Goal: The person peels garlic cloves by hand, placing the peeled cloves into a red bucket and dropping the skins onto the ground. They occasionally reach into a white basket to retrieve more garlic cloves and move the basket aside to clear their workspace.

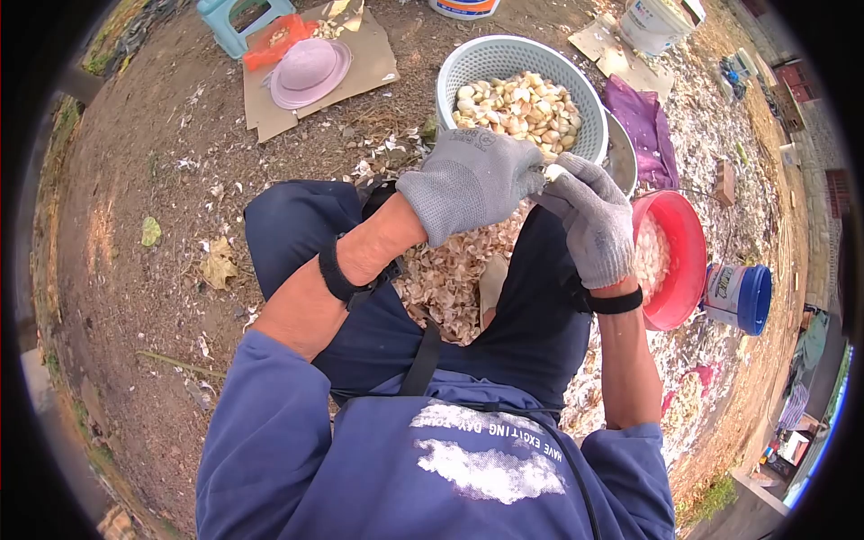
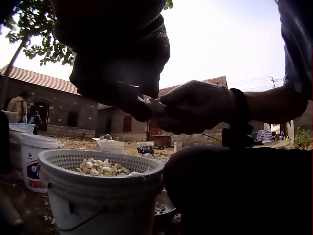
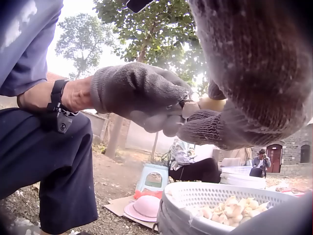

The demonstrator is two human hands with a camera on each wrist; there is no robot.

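Both hands wear grey work gloves and meet in front of the knees, above the peelings. My right hand [image 1: 589,216] pinches a pale garlic clove [image 1: 552,172] between thumb and fingers. My left hand [image 1: 477,180] is curled, its fingertips at the same clove; the right wrist view shows this garlic clove [image 3: 190,108] between both gloves. A thin bright edge shows beside the left fingers in the left wrist view; I cannot tell what it is. Just beyond the hands, a grey perforated basket [image 1: 450,81] holds unpeeled cloves [image 1: 522,103]. A red basin [image 1: 688,261] with pale cloves stands at the right.
Garlic skins [image 1: 454,279] heap between the legs. A metal bowl [image 1: 623,157] sits partly under the basket. A blue-rimmed bucket [image 1: 738,297] lies beyond the basin. Left front, a pink hat [image 1: 310,72] lies on cardboard [image 1: 373,63] near a blue stool [image 1: 225,27]. Other people sit farther off.
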